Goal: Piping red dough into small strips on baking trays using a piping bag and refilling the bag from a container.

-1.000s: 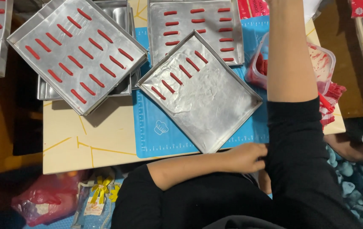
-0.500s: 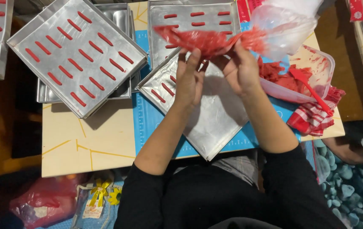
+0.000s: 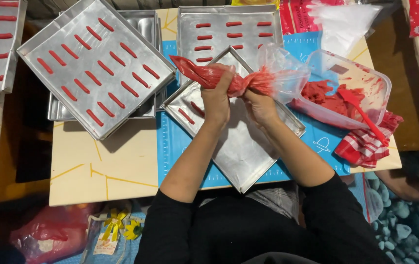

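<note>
Red piping bag [image 3: 209,76], both hands gripping

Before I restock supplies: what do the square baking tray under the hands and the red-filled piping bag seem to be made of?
Square baking tray: likely aluminium or steel, going by its dull silver sheen and folded rims. Red-filled piping bag: thin clear plastic, crinkled and see-through at its open end, gripped by left hand and right hand.

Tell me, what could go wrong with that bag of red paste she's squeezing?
The piping bag is gripped mid-length by both hands, left hand and right hand; paste might squeeze back out its loose open end. The tilted tray overhangs the table edge and could tip if leaned on.
</note>
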